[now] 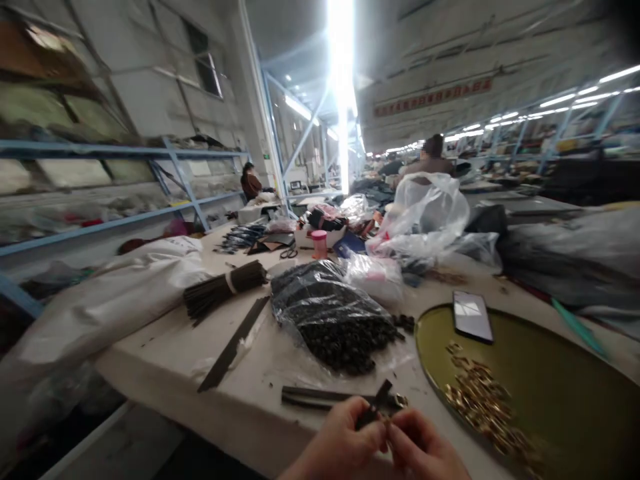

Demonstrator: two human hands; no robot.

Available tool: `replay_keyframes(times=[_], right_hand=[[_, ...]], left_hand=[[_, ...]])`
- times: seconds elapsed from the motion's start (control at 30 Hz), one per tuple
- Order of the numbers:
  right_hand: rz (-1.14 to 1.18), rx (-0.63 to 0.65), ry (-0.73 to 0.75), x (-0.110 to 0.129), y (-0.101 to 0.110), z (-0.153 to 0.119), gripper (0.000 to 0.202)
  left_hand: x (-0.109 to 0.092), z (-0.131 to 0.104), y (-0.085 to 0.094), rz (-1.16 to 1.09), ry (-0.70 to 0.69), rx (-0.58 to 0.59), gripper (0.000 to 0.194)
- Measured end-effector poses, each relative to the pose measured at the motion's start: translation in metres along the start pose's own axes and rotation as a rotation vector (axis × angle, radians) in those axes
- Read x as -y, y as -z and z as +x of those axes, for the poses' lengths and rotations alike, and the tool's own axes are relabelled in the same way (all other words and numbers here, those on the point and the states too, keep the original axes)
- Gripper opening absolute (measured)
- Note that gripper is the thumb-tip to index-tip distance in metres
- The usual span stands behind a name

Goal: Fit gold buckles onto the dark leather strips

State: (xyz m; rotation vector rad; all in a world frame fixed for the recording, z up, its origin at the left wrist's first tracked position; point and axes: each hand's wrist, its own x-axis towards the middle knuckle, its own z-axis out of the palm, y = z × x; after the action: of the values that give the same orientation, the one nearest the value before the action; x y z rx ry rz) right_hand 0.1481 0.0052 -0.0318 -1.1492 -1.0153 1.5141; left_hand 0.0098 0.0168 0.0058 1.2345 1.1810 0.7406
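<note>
At the table's front edge, my left hand [345,430] is closed around a short dark strap [383,393] whose end sticks up past the fingers. Fingertips of my right hand [423,443] pinch right against the left thumb; whatever is between them is too small and hidden to make out. Just beyond the hands lie dark flat strips [310,397], with a small gold-coloured metal fitting [401,401] at their right end. To the right, a pile of gold-coloured metal fittings [483,393] rests on a round olive tray [565,380].
A phone [473,317] lies on the tray's far side. Ahead is a clear plastic bag [320,287] spilling small black pieces [345,343]. Leftward are a long dark strip [235,347] and a tied bundle of strips [227,288]. Scissors [289,253] lie farther back. Two people are in the background.
</note>
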Motion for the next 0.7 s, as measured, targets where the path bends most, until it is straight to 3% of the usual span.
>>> replay_keyframes(times=[0.13,0.23,0.47,0.7], right_hand=[[0.196,0.067,-0.066,0.008,0.003,-0.008,0.032],[0.317,0.075,-0.103,0.013,0.005,-0.014,0.027],[0.312,0.049,-0.052,0.015,0.007,-0.016,0.017],[0.204,0.047,-0.048,0.016,0.008,-0.01,0.026]], left_hand=[[-0.006,-0.001,-0.002,-0.068,0.133,0.08,0.031],[-0.006,0.001,-0.001,-0.12,0.139,0.128,0.038],[-0.01,0.002,-0.001,-0.136,0.159,0.174,0.035],[-0.005,0.008,0.001,-0.113,0.2,0.194,0.033]])
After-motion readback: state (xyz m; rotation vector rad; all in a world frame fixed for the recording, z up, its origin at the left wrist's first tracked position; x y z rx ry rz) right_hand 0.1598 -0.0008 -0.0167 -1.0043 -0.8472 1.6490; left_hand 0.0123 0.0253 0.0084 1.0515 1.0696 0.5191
